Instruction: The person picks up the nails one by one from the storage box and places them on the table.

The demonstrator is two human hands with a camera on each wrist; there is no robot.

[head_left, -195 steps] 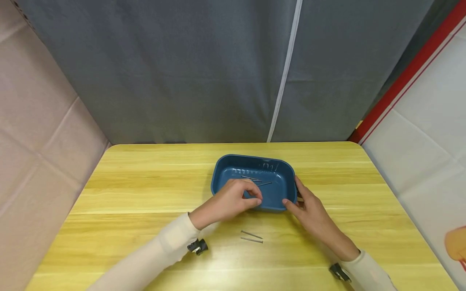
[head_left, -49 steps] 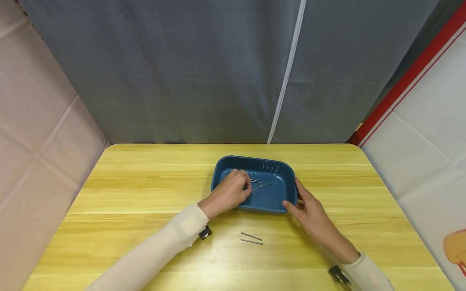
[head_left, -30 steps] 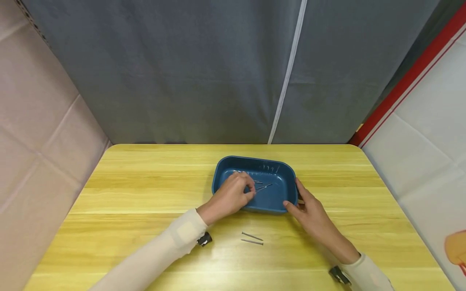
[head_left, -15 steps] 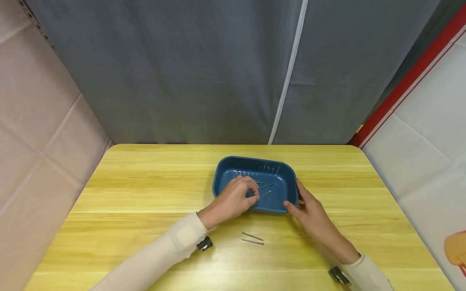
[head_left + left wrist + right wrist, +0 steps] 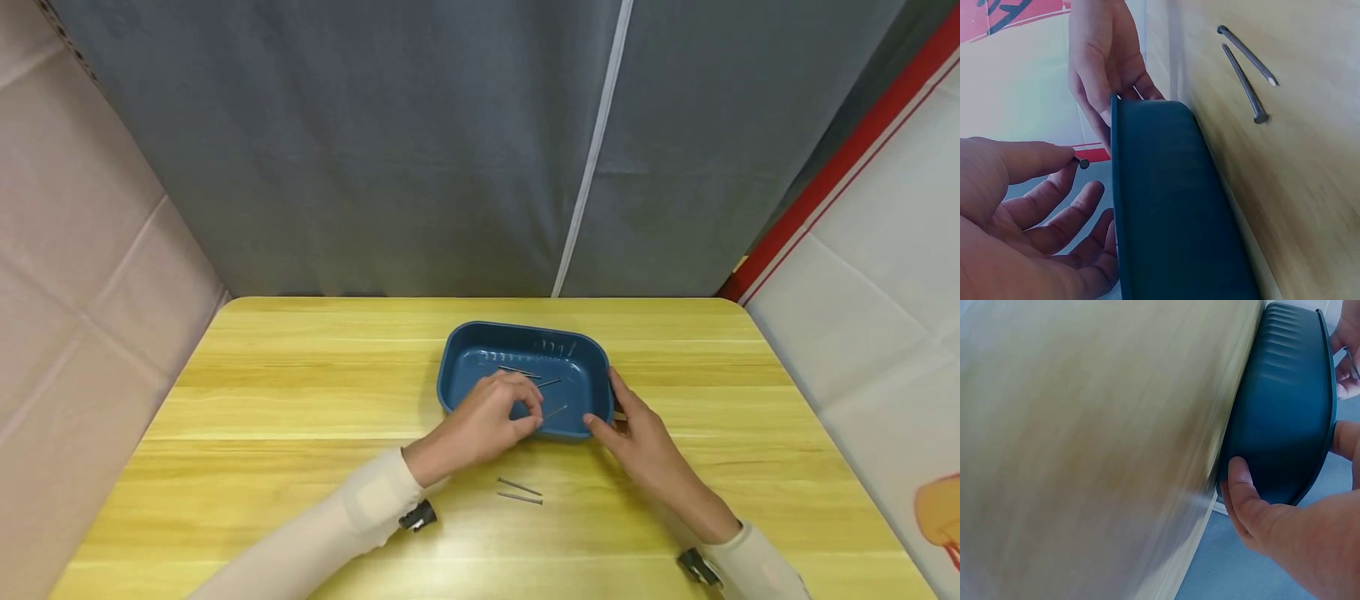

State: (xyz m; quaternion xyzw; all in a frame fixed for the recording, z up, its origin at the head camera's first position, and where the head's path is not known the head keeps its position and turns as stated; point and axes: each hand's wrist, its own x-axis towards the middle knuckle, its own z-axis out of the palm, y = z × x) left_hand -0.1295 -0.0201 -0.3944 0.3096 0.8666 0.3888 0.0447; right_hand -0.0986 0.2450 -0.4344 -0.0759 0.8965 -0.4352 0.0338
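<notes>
A blue rectangular tray (image 5: 592, 367) stands mid-table with two nails (image 5: 517, 370) lying inside it. My left hand (image 5: 495, 412) is over the tray's near side and pinches a third nail (image 5: 555, 412) between thumb and fingertips; the left wrist view shows the nail head (image 5: 1083, 164) at my fingertip. My right hand (image 5: 633, 425) grips the tray's right near corner, thumb on the outer wall (image 5: 1272, 412). Two more nails (image 5: 519, 492) lie on the table in front of the tray, also seen as nails (image 5: 1247, 69) in the left wrist view.
The yellow wooden table (image 5: 262, 375) has a grey curtain (image 5: 375, 142) behind it. A pink panel (image 5: 75, 250) stands at the left, and a white sheet with a red edge (image 5: 862, 233) at the right.
My left hand has drawn back from deep in the tray toward its near side, lifting one nail with it. The right hand and the tray have stayed put.
</notes>
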